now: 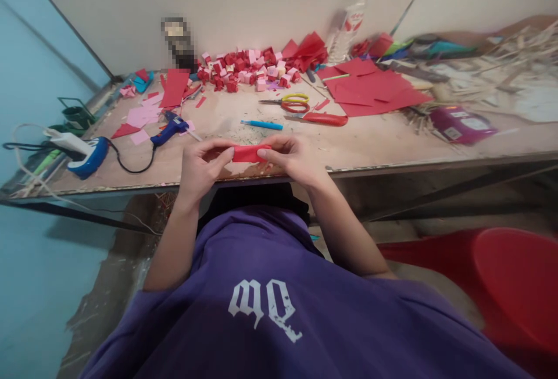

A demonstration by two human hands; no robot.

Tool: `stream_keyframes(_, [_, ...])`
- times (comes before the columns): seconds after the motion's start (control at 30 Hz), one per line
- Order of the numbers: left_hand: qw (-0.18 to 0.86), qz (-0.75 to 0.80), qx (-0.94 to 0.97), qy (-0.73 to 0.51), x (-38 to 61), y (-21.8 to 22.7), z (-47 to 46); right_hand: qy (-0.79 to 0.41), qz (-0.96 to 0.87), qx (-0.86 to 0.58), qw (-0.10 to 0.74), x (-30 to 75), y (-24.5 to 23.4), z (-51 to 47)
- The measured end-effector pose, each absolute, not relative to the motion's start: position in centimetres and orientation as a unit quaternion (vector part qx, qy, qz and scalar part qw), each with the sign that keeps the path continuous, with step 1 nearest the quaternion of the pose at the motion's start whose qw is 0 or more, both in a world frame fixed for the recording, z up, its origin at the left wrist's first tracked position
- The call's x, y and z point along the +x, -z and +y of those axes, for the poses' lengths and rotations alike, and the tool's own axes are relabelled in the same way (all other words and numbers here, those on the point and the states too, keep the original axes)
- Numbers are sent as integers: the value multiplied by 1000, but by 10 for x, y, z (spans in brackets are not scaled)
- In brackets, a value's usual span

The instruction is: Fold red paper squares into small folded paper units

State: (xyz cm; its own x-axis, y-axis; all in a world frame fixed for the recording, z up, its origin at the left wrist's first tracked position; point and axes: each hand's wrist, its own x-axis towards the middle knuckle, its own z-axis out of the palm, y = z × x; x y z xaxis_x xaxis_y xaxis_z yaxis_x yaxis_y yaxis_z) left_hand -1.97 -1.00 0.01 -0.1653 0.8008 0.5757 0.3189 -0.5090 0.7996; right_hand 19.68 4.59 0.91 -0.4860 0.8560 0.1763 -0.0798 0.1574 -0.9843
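A small folded piece of red paper (246, 153) is held between both hands just above the near edge of the worktable (375, 146). My left hand (201, 165) pinches its left end with thumb and fingers closed on it. My right hand (291, 157) pinches the right end, thumb lying along the top of the paper. Both forearms come up from my purple shirt at the bottom of the view.
On the table lie a blue pen (262, 125), yellow-and-red scissors (291, 102), a red cutter (321, 118), a blue glue gun (171, 129), red paper sheets (375, 89), a pile of small folded red and pink pieces (244, 71), a plastic bottle (352, 18). A red stool (514, 286) stands at right.
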Motion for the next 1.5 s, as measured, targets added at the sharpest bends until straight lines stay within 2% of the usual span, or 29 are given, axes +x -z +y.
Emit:
stream_keyframes(0.17, [211,436,588,-648,-23,3,-3,-580,-641,-299,403,195,-10,45])
stream_keyframes(0.4, [383,415,587,-579,-21,-2,-7,-547,-659,-301,419,194,-6,48])
stream_keyframes(0.5, [379,432,607,-550,-16,-3,-9,-549,-665,-286,418,194,-6,48])
stream_keyframes(0.7, [380,446,576,-570,-19,-5,-6,-553,-655,-268,439,202,-9,44])
stream_keyframes(1.33, [424,426,579,-551,-20,-3,-4,-426,-699,-318,478,195,-6,38])
stream_keyframes(1.5, [400,440,579,-558,-19,-5,-6,-478,-668,-319,473,197,-7,41])
